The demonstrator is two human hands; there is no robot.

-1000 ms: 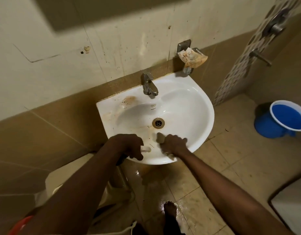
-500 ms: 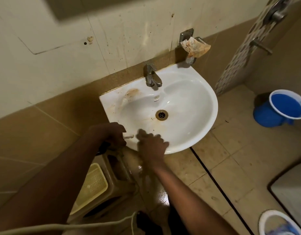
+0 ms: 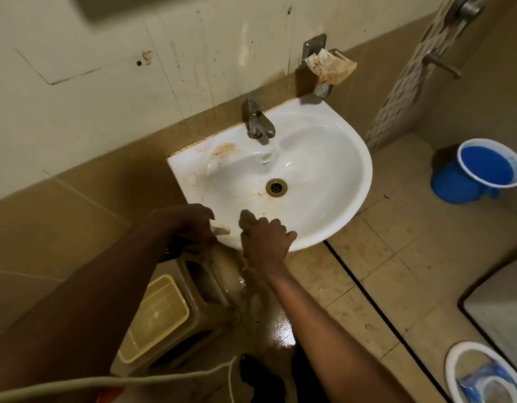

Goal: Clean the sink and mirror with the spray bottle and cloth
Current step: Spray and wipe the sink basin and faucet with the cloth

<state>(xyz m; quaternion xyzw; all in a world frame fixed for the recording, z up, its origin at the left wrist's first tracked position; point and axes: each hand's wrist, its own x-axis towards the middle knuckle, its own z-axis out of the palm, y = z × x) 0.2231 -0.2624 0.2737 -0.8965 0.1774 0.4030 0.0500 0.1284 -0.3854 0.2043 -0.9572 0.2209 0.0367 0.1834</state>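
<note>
The white sink [image 3: 333, 216] hangs on the wall, with brown stains on its left ledge and around the drain [image 3: 276, 187]. My right hand [image 3: 264, 242] presses a grey cloth [image 3: 247, 217] on the sink's front rim, and part of the cloth hangs below the rim. My left hand [image 3: 184, 225] is at the front left corner of the sink, closed on a spray bottle whose white nozzle [image 3: 221, 229] sticks out toward the cloth. Most of the bottle is hidden under the hand. A dark panel [image 3: 129, 4] at the top edge may be the mirror.
A steel tap [image 3: 258, 120] stands at the back of the sink. A wall holder with a crumpled wrapper [image 3: 330, 66] is to its right. A beige plastic stool [image 3: 170, 312] sits under the sink by wet floor. A blue bucket [image 3: 484, 170] and a white bucket [image 3: 481, 373] stand on the right.
My right hand with the cloth has slid left along the front rim, closer to the left hand. The left hand stays at the corner. The view has tilted slightly.
</note>
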